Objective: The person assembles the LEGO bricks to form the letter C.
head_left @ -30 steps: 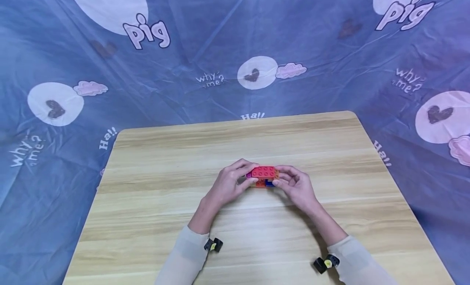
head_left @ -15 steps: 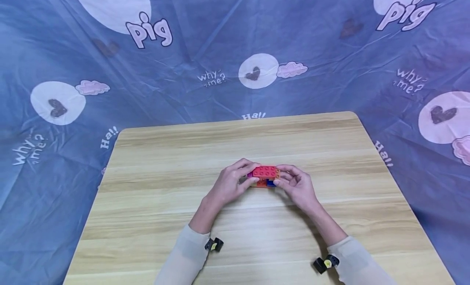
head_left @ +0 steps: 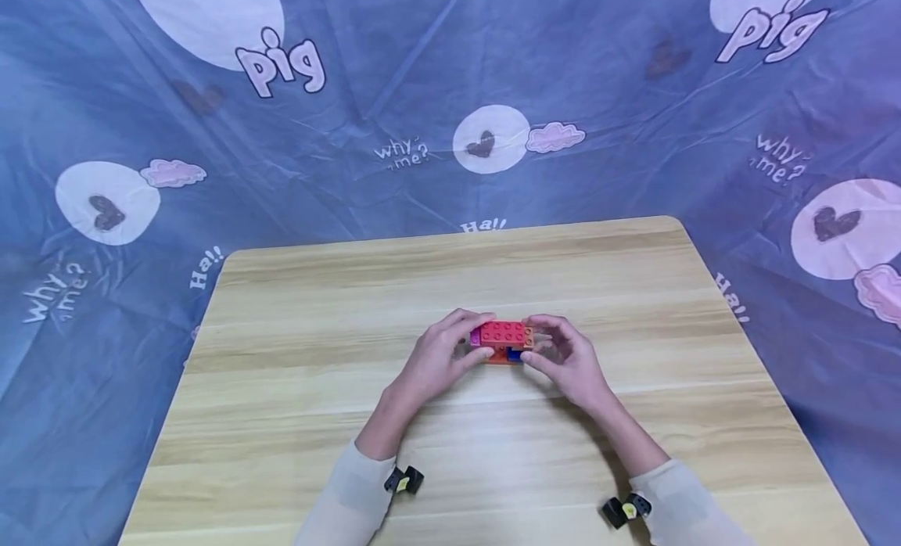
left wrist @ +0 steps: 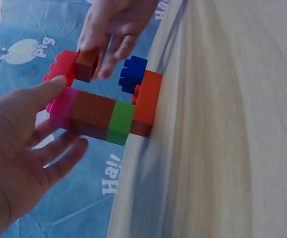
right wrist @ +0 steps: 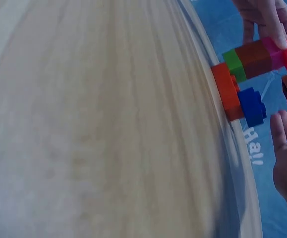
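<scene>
Toy building bricks form a small upright structure on the table. An orange brick (left wrist: 149, 99) lies at the bottom, with a blue brick (left wrist: 135, 74) on one end. On its other end, a green brick (left wrist: 120, 123), a brown brick (left wrist: 92, 114) and a pink brick (left wrist: 63, 108) are stacked. A red brick (head_left: 503, 333) lies across the top, partly over the pink one. At its right end, a smaller brown brick (left wrist: 86, 65) hangs above the blue brick, apart from it. My left hand (head_left: 442, 352) grips the pink brick; my right hand (head_left: 573, 362) pinches the smaller brown brick.
The wood-patterned table (head_left: 317, 311) extends around both hands. Behind it hangs a blue printed cloth (head_left: 394, 84). Small black devices (head_left: 404, 480) are strapped at both sleeves.
The right hand's fingers have shifted slightly, and more of the smaller brown brick shows. More of the pink brick shows beside the left hand. The structure stays in nearly the same place.
</scene>
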{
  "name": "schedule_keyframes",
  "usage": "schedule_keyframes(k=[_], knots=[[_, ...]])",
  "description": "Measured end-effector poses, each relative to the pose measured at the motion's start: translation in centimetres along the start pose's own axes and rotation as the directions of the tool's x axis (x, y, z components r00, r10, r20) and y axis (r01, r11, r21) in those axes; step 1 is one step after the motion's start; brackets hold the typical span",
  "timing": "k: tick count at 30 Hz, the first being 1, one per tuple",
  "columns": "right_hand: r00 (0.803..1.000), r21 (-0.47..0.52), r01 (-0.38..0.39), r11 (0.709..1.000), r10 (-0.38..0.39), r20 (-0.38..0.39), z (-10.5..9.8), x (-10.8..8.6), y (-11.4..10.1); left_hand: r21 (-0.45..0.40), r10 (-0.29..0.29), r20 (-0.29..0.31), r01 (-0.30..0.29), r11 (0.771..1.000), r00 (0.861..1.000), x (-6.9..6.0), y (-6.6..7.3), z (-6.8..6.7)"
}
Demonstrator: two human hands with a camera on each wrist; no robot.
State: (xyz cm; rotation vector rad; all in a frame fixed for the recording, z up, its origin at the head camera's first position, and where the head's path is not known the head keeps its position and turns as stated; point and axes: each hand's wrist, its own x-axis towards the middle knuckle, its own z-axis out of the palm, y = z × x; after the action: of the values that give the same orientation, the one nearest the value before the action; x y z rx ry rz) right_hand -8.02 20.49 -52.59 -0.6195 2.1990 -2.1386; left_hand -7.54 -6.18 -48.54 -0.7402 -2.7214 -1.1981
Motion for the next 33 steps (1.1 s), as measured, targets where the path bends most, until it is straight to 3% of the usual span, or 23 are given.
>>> schedule_keyframes(k=[4, 8, 11, 14, 20, 24, 29, 33], knots=[[0.999, -0.200, -0.015, 0.980, 0.020, 0.026, -0.4, -0.2, 0.1, -0.024, -0.087, 0.064, 0.088, 0.996, 0.994, -0.6, -0.4, -0.5], [0.993, -0.350, -0.044, 0.936, 0.079, 0.086, -0.4, -0.4, 0.4, -0.136, -0.149, 0.091, 0.160, 0.978, 0.985, -1.0, -1.2, -0.7], [0.989, -0.356, -0.058, 0.933, 0.102, 0.107, 0.0, -0.5, 0.8, -0.204, -0.177, 0.097, 0.194, 0.960, 0.979, -1.2, -1.6, -0.8], [0.988, -0.304, -0.074, 0.950, 0.111, 0.108, 0.6, -0.5, 1.0, -0.232, -0.228, 0.082, 0.241, 0.942, 0.970, -1.4, -1.7, -0.9], [0.986, -0.283, -0.073, 0.956, 0.112, 0.122, 1.6, -0.7, 1.0, -0.260, -0.355, 0.061, 0.358, 0.897, 0.933, -1.5, -2.2, -1.0], [0.987, -0.388, -0.018, 0.922, 0.078, 0.138, 2.3, -0.8, 1.0, -0.261, -0.406, 0.060, 0.407, 0.875, 0.912, -1.4, -2.8, -1.0], [0.988, -0.524, 0.053, 0.850, 0.033, 0.153, 3.2, -0.5, 1.0, -0.241, -0.457, 0.049, 0.455, 0.857, 0.888, -1.3, -3.4, -0.8], [0.988, -0.568, 0.069, 0.820, 0.024, 0.154, 3.5, -0.4, 1.1, -0.195, -0.468, 0.029, 0.464, 0.864, 0.883, -1.1, -3.7, -0.6]])
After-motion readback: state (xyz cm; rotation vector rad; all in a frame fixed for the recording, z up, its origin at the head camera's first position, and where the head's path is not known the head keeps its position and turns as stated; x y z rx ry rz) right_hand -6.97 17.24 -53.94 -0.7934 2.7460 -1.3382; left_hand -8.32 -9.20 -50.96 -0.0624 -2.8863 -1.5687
